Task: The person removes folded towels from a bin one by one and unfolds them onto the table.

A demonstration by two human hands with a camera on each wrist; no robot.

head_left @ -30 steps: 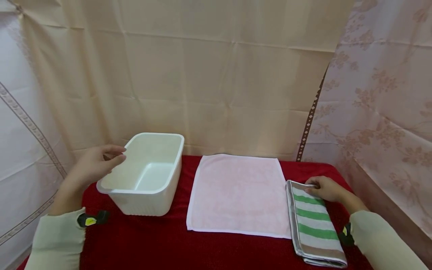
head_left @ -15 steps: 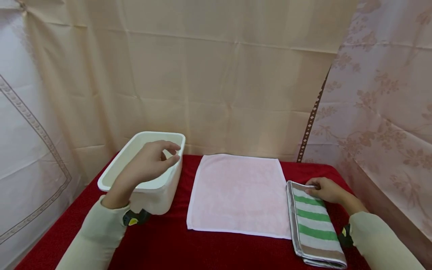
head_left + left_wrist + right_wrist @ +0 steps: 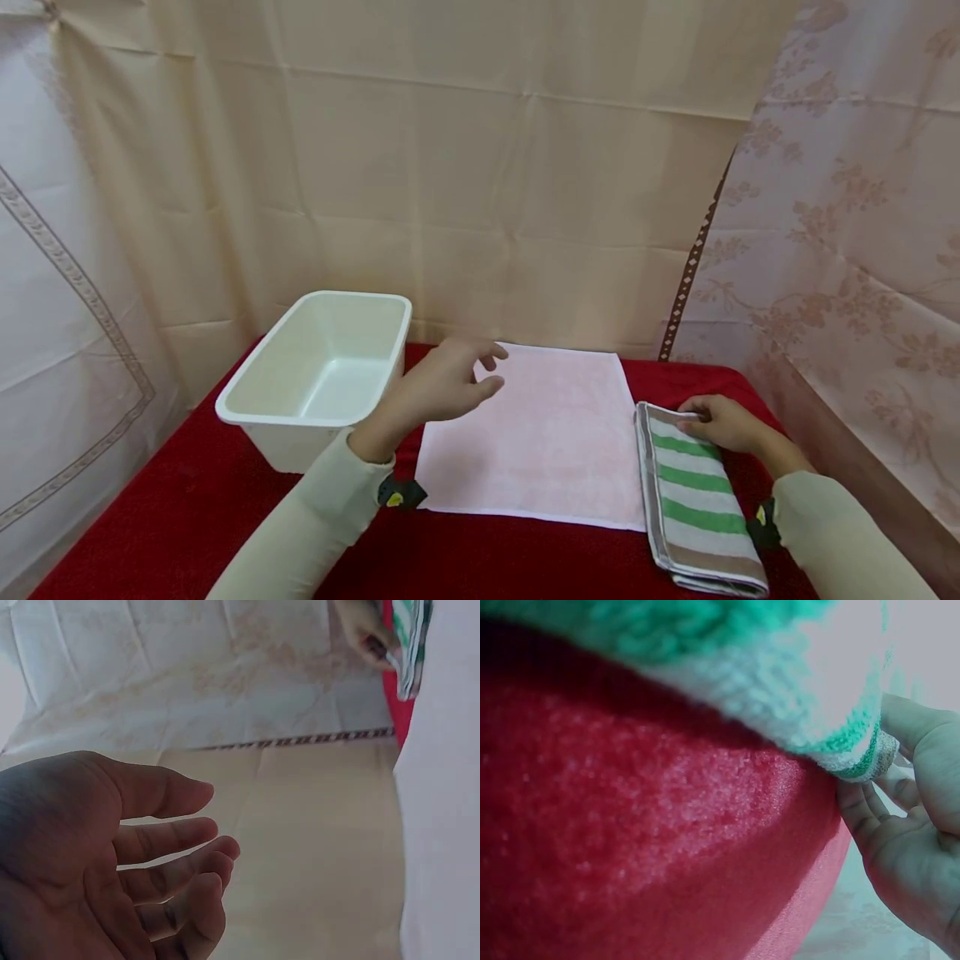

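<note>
My left hand (image 3: 442, 382) is raised over the left part of a pink towel (image 3: 558, 442) spread flat on the table. In the left wrist view its fingers (image 3: 169, 838) are loosely bent, with nothing held. At the right, a folded towel (image 3: 701, 487) with green, white and brown stripes lies beside the pink one, their edges meeting. My right hand (image 3: 727, 423) pinches its far right corner between thumb and fingers. From the right wrist view, the thumb (image 3: 915, 720) lies above the folded layers and the fingers below.
A white plastic tub (image 3: 277, 446) stands to the left, nothing visible inside. Red cloth (image 3: 480, 562) covers the table. A beige curtain (image 3: 465, 167) hangs behind, with patterned curtains at both sides.
My left hand has travelled rightward from the tub's left side, across it, to above the pink towel. The right hand has stayed at the striped towel's corner.
</note>
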